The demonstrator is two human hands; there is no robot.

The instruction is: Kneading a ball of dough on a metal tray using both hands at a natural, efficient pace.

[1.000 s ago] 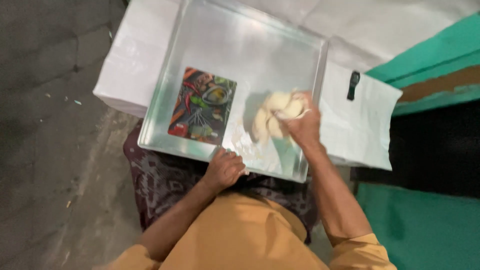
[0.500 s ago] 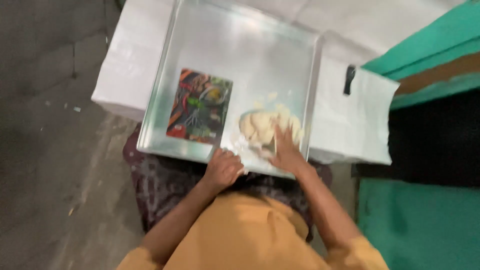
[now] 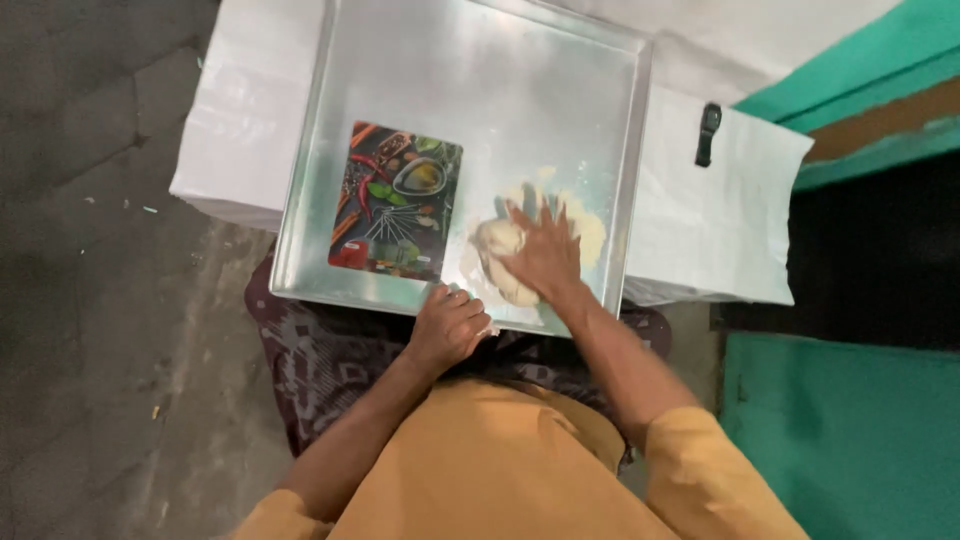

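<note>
A pale lump of dough (image 3: 497, 248) lies near the front right of a big silver metal tray (image 3: 480, 90). My right hand (image 3: 545, 255) lies flat on top of the dough, palm down, fingers spread. My left hand (image 3: 450, 325) curls over the tray's near rim and grips it. A rectangular board (image 3: 395, 212) printed with colourful spices and vegetables lies flat in the tray, left of the dough. Flour dusts the tray around the dough.
The tray rests on a low surface covered with white plastic sheet (image 3: 730, 215). A small black object (image 3: 707, 133) lies on the sheet to the right. Grey concrete floor (image 3: 100, 300) spreads on the left, and a green painted structure (image 3: 850, 440) stands on the right.
My right hand went from lifting and folding the dough to pressing down on it with spread fingers, nearer the tray's front. My left hand stayed on the rim.
</note>
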